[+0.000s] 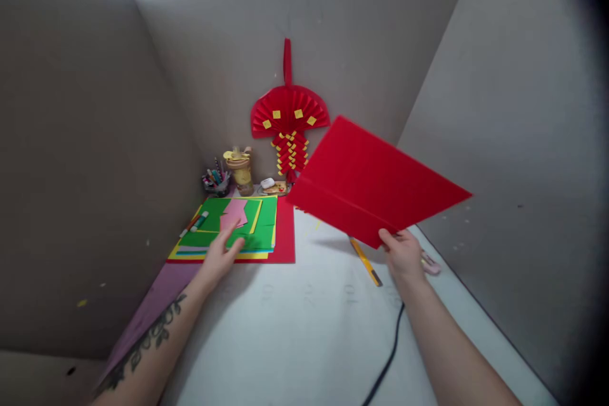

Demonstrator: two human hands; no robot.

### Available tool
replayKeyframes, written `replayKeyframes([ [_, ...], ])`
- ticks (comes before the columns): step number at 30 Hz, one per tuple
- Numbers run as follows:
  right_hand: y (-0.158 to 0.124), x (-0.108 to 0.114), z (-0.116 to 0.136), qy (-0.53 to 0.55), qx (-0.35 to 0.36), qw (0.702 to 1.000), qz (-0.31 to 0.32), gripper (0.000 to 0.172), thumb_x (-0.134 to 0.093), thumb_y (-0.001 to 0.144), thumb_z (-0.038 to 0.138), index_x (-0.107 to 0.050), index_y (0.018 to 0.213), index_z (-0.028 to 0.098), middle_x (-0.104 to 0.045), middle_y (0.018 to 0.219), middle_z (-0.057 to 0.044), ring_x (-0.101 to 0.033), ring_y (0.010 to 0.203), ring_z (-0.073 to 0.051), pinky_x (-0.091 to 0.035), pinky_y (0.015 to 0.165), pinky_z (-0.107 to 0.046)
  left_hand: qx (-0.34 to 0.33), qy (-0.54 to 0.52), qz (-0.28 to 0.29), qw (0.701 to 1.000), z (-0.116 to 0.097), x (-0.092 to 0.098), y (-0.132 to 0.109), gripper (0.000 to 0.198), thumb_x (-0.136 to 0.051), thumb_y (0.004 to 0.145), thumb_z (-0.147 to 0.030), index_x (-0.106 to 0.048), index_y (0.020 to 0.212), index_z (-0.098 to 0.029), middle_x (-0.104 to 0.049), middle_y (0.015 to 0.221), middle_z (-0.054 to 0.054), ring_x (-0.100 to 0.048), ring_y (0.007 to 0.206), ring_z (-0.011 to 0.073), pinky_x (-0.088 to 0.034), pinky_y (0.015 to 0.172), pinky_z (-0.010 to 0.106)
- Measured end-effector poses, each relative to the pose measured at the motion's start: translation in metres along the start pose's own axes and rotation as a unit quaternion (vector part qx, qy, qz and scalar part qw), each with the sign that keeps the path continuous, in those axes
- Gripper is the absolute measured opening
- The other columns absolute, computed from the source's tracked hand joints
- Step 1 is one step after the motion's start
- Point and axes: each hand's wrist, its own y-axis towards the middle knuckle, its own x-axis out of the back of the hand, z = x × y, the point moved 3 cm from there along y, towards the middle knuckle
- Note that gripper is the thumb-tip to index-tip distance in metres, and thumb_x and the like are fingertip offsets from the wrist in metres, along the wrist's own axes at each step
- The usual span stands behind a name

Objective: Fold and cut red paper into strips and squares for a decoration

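Note:
My right hand [403,255] grips the near corner of a large red paper sheet [371,181] and holds it tilted above the white table [304,323]. My left hand [222,255] rests flat, fingers spread, on the front edge of a stack of coloured paper [259,231] with green on top and a pink piece [234,212] lying on it. A yellow pencil-like tool [365,261] lies on the table under the red sheet, just left of my right hand.
A red folded-paper fan ornament [289,124] hangs on the back cardboard wall. A cup of pens [216,182], a jar [242,171] and a small white item [268,183] stand at the back. Markers [198,222] lie on the stack. A black cable [387,358] runs near my right arm. Cardboard walls enclose three sides.

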Motion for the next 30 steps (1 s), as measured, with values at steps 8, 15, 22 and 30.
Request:
replayKeyframes([
  [8, -0.043, -0.038, 0.000, -0.164, -0.016, 0.958, 0.236, 0.024, -0.069, 0.069, 0.032, -0.072, 0.088, 0.019, -0.072, 0.095, -0.007, -0.066, 0.090, -0.026, -0.049, 0.083, -0.039, 0.099, -0.263, 0.064, 0.958, -0.051, -0.032, -0.028, 0.072, -0.073, 0.069, -0.040, -0.046, 0.132, -0.016, -0.060, 0.124, 0.016, -0.059, 0.111, 0.0298, -0.048, 0.095, 0.043],
  [15, -0.059, -0.042, -0.011, -0.130, -0.141, 0.900, 0.392, 0.033, -0.067, 0.071, 0.027, -0.069, 0.101, 0.017, -0.071, 0.102, -0.008, -0.065, 0.096, -0.025, -0.047, 0.090, -0.039, 0.183, -0.236, 0.183, 0.937, -0.023, -0.042, -0.042, 0.054, -0.076, 0.063, -0.037, -0.064, 0.109, -0.014, -0.068, 0.113, 0.014, -0.063, 0.103, 0.0314, -0.051, 0.090, 0.044],
  [22, -0.056, -0.035, -0.011, -0.165, -0.140, 0.906, 0.364, 0.032, -0.063, 0.073, 0.028, -0.068, 0.103, 0.018, -0.070, 0.103, -0.006, -0.064, 0.098, -0.023, -0.046, 0.092, -0.036, 0.152, -0.193, 0.218, 0.945, -0.019, -0.044, -0.042, 0.055, -0.073, 0.067, -0.039, -0.061, 0.115, -0.016, -0.065, 0.119, 0.012, -0.062, 0.106, 0.0296, -0.050, 0.091, 0.042],
  [30, -0.057, -0.031, -0.008, -0.262, -0.099, 0.885, 0.371, 0.027, -0.056, 0.078, 0.027, -0.069, 0.101, 0.019, -0.070, 0.102, -0.005, -0.063, 0.098, -0.024, -0.046, 0.089, -0.036, 0.147, -0.182, 0.209, 0.950, -0.021, -0.045, -0.041, 0.054, -0.070, 0.066, -0.042, -0.062, 0.111, -0.014, -0.066, 0.117, 0.012, -0.062, 0.106, 0.0294, -0.050, 0.091, 0.040],
])
